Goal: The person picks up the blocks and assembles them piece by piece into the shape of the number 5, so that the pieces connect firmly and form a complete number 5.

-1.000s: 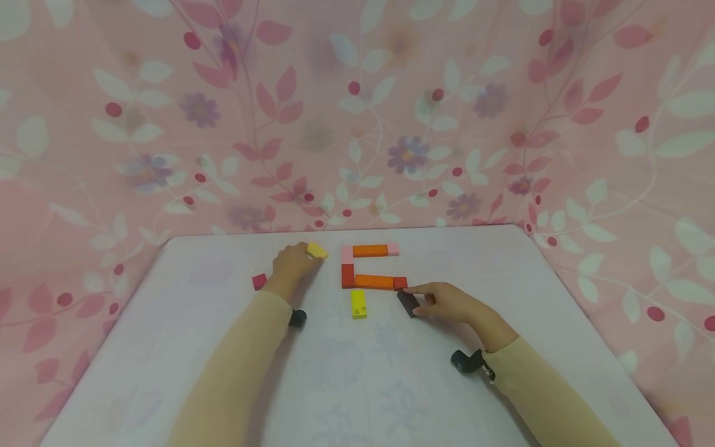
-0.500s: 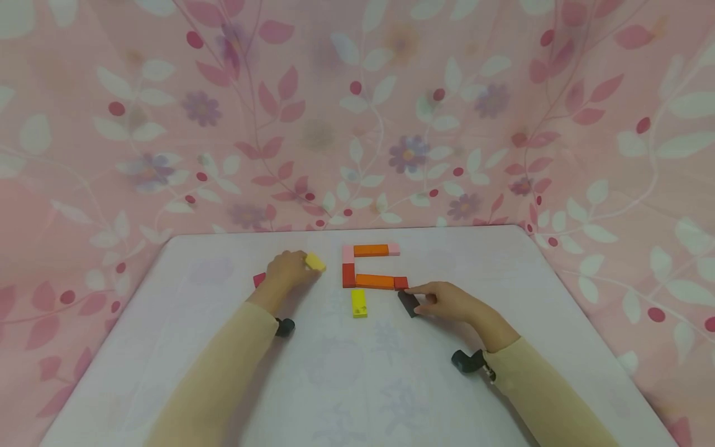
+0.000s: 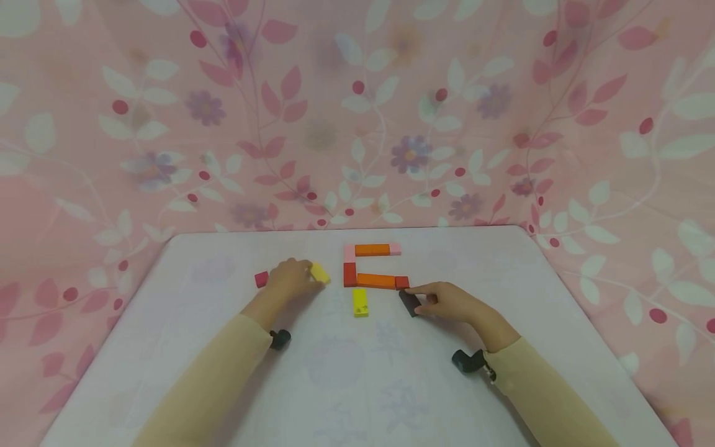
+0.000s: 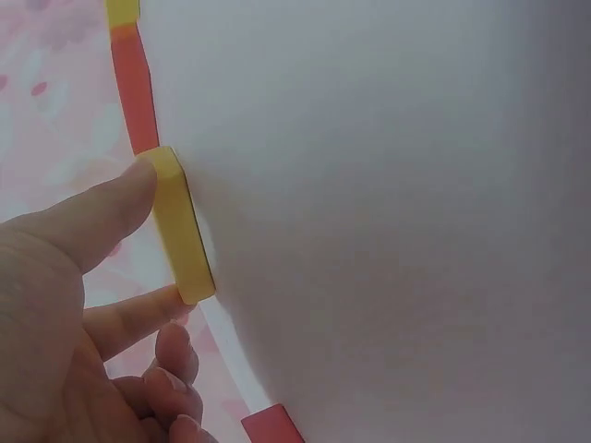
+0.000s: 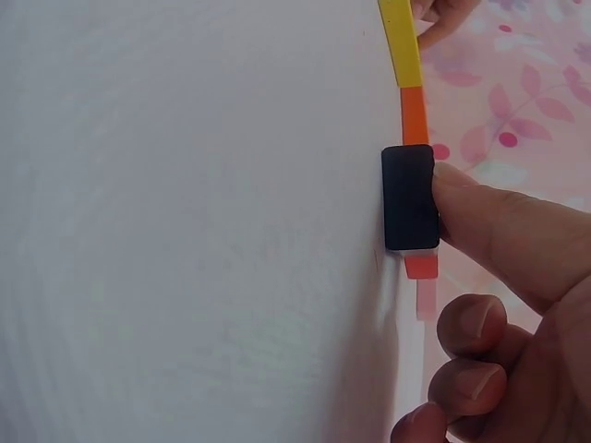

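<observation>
In the head view my left hand (image 3: 289,277) pinches a pale yellow block (image 3: 320,273) between thumb and a finger. The left wrist view shows the thumb at one end of that yellow block (image 4: 183,226) and a finger at the other. My right hand (image 3: 449,302) pinches a black block (image 3: 409,303), slanted on the table just in front of a small red block (image 3: 402,282). Close up in the right wrist view, the thumb presses the side of the black block (image 5: 411,197); the index finger is hidden there. A bright yellow block (image 3: 360,303) lies between the hands.
Beyond the hands, blocks form an open C: pink (image 3: 349,252), red (image 3: 349,274), an upper orange block (image 3: 372,249) and a lower orange block (image 3: 376,281). A crimson block (image 3: 261,279) lies left of my left hand. Floral cloth (image 3: 357,124) hangs behind the white table (image 3: 475,254).
My left hand has drawn the pale yellow block nearer to me, with its arm shifting back and left. The right hand and black block have stayed in place.
</observation>
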Demonstrator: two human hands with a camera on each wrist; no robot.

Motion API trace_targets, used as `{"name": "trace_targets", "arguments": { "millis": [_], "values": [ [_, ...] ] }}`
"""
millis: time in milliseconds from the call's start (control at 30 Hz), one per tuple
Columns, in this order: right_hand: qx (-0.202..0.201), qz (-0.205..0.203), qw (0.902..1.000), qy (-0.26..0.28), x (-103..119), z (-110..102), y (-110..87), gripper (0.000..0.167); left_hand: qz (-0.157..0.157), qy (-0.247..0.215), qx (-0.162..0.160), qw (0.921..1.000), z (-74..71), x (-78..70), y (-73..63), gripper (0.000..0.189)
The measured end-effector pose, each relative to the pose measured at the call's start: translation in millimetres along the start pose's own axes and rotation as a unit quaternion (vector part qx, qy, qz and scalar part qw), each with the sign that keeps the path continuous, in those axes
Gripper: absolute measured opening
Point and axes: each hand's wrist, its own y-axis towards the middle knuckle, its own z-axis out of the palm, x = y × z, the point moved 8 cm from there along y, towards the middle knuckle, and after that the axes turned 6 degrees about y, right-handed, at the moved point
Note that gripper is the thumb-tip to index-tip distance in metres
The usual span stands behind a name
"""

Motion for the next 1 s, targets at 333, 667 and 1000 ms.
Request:
{"name": "trace_targets", "arguments": {
  "millis": [333,667,1000],
  "values": [
    [-0.001,0.016,0.9999,-0.003,1.7,0.0,0.4,0.051,0.037,0.014,-0.004,0.9992,3.5,-5.8,-12.1,0.074],
    [0.001,0.008,1.0,-0.003,1.3,1.1,0.3,0.051,0.049,0.008,0.005,0.9987,9.4,-8.6,-20.2,0.076],
    [0.004,0.002,1.0,-0.009,3.1,-1.1,0.4,0.052,0.05,-0.006,0.027,0.9984,14.3,-15.2,-29.2,0.075]
  ]
}}
